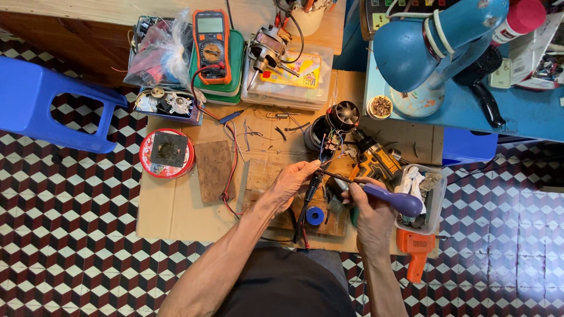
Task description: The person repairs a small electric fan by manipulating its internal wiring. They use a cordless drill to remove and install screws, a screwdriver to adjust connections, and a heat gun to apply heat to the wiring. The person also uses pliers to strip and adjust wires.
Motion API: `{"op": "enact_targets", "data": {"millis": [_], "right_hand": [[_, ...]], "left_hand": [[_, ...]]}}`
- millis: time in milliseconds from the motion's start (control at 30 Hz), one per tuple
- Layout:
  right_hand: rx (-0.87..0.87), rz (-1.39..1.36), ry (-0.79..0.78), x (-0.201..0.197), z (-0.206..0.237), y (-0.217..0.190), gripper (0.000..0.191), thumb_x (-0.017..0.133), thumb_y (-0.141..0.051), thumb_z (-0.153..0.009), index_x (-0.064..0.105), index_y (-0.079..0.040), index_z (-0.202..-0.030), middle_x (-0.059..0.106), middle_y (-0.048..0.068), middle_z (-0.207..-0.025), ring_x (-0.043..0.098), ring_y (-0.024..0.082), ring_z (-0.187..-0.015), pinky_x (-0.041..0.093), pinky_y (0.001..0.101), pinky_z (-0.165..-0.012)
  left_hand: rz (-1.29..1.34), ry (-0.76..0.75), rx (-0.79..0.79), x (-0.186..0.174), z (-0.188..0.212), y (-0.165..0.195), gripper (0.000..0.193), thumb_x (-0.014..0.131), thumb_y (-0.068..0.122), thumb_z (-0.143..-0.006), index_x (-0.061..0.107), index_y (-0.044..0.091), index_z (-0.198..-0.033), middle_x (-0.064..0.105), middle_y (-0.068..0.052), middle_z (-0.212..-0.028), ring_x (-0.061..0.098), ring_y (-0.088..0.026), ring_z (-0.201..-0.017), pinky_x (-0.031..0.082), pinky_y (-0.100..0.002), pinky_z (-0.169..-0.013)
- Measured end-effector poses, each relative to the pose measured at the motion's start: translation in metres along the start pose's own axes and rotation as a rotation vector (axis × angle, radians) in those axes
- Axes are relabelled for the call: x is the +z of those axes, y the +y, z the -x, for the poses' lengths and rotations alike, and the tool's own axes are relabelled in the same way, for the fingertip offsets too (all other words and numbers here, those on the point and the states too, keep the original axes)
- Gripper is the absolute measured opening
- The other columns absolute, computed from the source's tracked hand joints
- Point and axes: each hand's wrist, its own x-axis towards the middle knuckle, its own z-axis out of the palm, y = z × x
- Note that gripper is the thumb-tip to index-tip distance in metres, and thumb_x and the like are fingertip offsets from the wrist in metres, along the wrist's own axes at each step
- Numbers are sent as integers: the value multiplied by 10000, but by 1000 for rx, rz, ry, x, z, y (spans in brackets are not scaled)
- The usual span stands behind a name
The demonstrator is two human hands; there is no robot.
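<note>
soldering iron [376, 192], tip pointing upper-left, handle lower-right

both forearms reach forward and bare, angled in toward each other. the left hand [292, 181] is turned palm inward, wrist bent slightly, fingers pinched together at their tips. the right hand [370, 206], just beside it, is curled in a closed pen-like grip, knuckles up, thumb pressed along the top.
</note>
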Motion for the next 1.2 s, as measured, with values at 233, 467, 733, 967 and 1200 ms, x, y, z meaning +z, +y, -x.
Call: {"op": "enact_targets", "data": {"millis": [233,467,733,967,1200], "right_hand": [[-58,-7,-39,20,-9,6,200,652,-114,-989,639,17,-1139,754,143,-1059,756,198,-971,627,320,-901],[-117,49,-82,25,-20,18,150,654,-69,-1008,632,27,-1121,751,160,-1057,761,203,-968,634,314,-897],[49,-131,-77,26,-29,33,145,615,-53,-1013,593,29,-1130,734,176,-1048,753,239,-973,634,336,-887],[204,-368,-53,19,-40,44,154,598,-63,-1020,586,38,-1136,722,200,-1067,751,275,-983,627,357,-890],[159,-406,-30,11,-47,40,154,606,-69,-1036,590,35,-1149,716,196,-1068,753,280,-984,633,355,-888]], "left_hand": [[182,22,-38,1,2,-4,296,684,385,-973,668,93,-1016,681,4,-866,650,-82,-795,558,-239,-750],[280,46,-56,2,7,0,310,698,378,-965,676,76,-1035,691,-6,-910,672,-103,-831,595,-266,-824],[150,134,-53,14,15,9,408,671,431,-965,723,42,-1076,700,-26,-930,652,-98,-839,554,-254,-798],[153,217,-51,14,17,7,510,649,500,-995,745,4,-1063,617,18,-879,559,-78,-839,525,-263,-832],[101,221,-56,15,20,8,508,639,503,-952,677,4,-1037,672,-13,-897,656,-116,-855,550,-255,-790]]}}
